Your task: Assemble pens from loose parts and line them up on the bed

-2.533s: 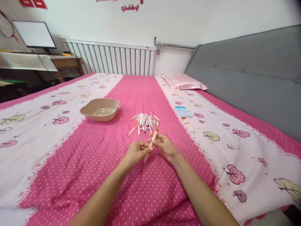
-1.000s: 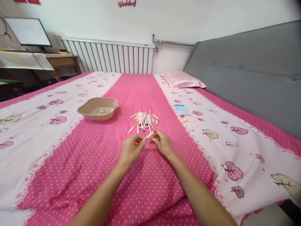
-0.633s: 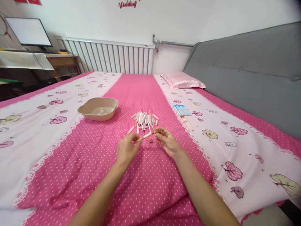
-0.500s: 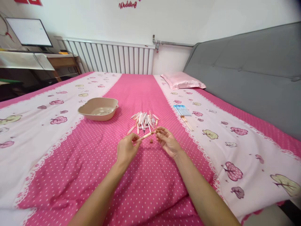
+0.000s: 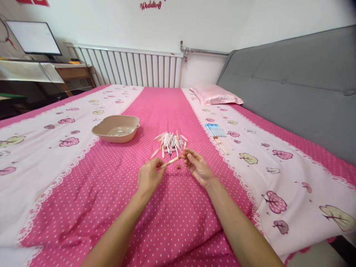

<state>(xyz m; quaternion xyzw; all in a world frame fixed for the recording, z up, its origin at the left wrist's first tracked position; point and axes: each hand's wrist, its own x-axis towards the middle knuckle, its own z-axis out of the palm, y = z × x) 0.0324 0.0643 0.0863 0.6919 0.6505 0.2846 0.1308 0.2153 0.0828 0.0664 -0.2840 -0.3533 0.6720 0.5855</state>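
My left hand point(image 5: 149, 177) pinches the near end of a peach-coloured pen point(image 5: 172, 160) that points up and to the right. My right hand point(image 5: 198, 167) is closed in a pinch at the pen's far tip. A small peach cap point(image 5: 179, 166) lies on the pink bedspread point(image 5: 167, 207) just below the pen, between my hands. Right beyond my hands sits a loose pile of several pens and parts point(image 5: 170, 142).
A beige basin point(image 5: 116, 128) stands to the left of the pile. A row of blue pens point(image 5: 216, 130) and a few peach pens point(image 5: 221, 145) lie to the right. A pink pillow point(image 5: 216, 95), grey headboard point(image 5: 292, 85), radiator point(image 5: 133, 68) and desk with monitor point(image 5: 33, 38) surround the bed.
The pen dropped from nearly upright to slanting low. The small cap came off its end and now lies on the bedspread. My right fingers have closed on the pen's tip again.
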